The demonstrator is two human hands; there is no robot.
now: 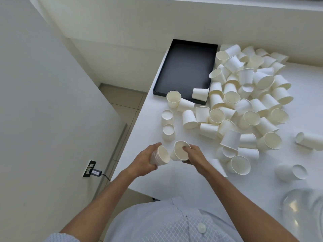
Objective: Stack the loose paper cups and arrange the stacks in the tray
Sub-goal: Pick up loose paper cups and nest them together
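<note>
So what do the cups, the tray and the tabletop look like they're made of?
Cups: matte white paper, probably; thin walls with rolled rims, cream inside. The stack in the left hand nests tightly. Tray: black, matte, thin straight walls; could be card or plastic, I cannot tell. Tabletop: smooth white, faint sheen, likely laminate.

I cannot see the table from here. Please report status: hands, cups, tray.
Left hand grips short cup stack. Right hand holds single cup beside it. Black tray: one cup lying inside, no stacks. Nothing in the way.
</note>
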